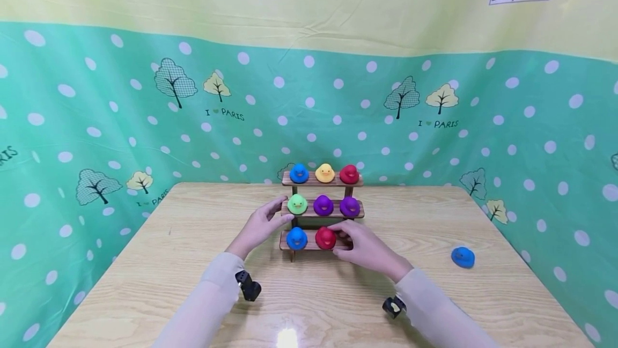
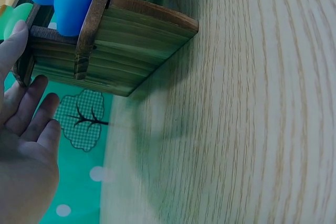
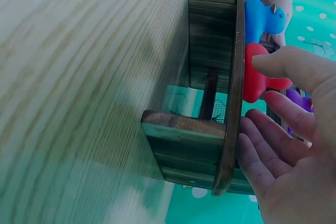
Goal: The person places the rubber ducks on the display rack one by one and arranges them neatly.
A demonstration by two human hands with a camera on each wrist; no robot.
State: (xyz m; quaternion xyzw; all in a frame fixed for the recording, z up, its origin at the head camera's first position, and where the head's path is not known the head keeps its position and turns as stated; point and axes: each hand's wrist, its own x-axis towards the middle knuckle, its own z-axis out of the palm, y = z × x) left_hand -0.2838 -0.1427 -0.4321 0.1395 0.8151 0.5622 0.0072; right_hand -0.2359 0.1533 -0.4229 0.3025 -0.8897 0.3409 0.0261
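Observation:
A small three-tier wooden display stand [image 1: 313,247] holds rubber ducks. My left hand [image 1: 260,226] grips the left end of its middle shelf, thumb at the front edge beside a green rubber duck [image 1: 296,206]. On the bottom shelf, my right hand [image 1: 362,246] pinches a red rubber duck [image 3: 254,72] at its right side with thumb and index finger; the other fingers lie by the shelf edge. Left of that duck sits a blue rubber duck [image 1: 296,239]. Two purple rubber ducks, one of them the middle duck [image 1: 323,206], share the middle shelf with the green one.
Blue, yellow [image 1: 325,173] and red ducks line the top shelf. Another blue duck [image 1: 463,257] lies on the wooden table [image 1: 159,262] at the right. A green dotted cloth [image 1: 309,101] hangs behind the table and along both sides.

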